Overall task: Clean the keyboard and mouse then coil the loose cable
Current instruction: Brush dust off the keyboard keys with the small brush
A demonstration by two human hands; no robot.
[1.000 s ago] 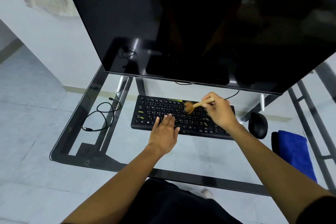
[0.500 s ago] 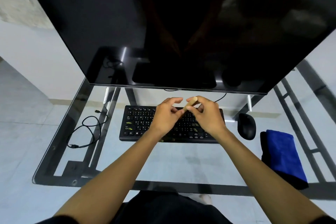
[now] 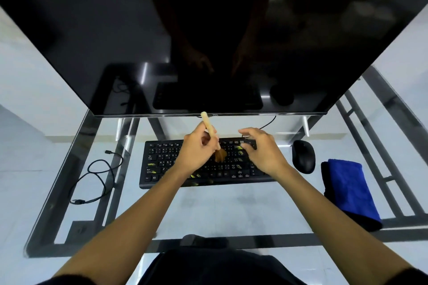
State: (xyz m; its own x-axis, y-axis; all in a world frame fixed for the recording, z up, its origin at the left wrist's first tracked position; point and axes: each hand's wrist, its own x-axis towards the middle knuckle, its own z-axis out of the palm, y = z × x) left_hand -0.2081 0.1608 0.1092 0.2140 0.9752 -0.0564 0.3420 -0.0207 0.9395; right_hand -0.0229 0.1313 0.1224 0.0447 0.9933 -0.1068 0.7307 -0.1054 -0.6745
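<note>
head view: our left hand (image 3: 196,152) grips the brush (image 3: 209,127), likely light and stiff, mid-handle, bristles on the keyboard (image 3: 162,162) before the monitor (image 3: 208,30), while our right hand (image 3: 264,152) hovers loose, empty.

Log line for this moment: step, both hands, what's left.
step: brushing keyboard | left hand: grips brush, bristles on keys | right hand: empty, over right-side keys | mouse: untouched | cable: uncoiled
</note>
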